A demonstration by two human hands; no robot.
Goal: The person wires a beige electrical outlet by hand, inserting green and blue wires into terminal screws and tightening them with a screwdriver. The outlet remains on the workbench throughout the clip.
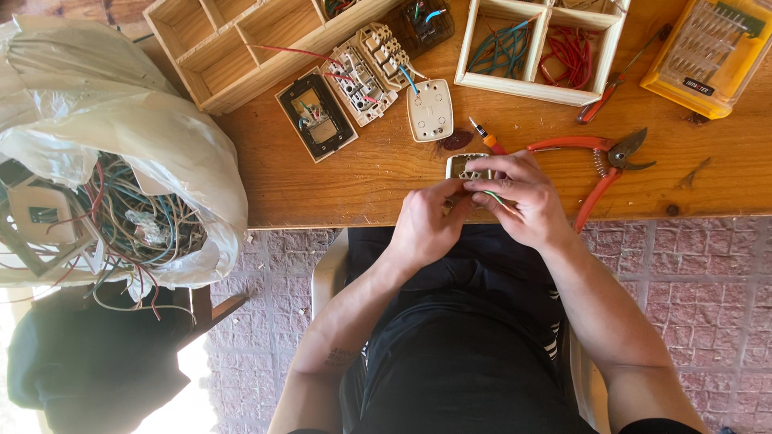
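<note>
My left hand (424, 225) and right hand (515, 197) both pinch the small switch module (466, 167) at frame centre, table edge | risk: its green wire (497, 197) may snap, or the module drops onto my lap | pruning shears (599, 165) lie just right

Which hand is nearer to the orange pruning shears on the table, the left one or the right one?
The right hand. It sits just left of the orange pruning shears, close to their handles. The left hand is farther away, on the other side of the right hand.
</note>
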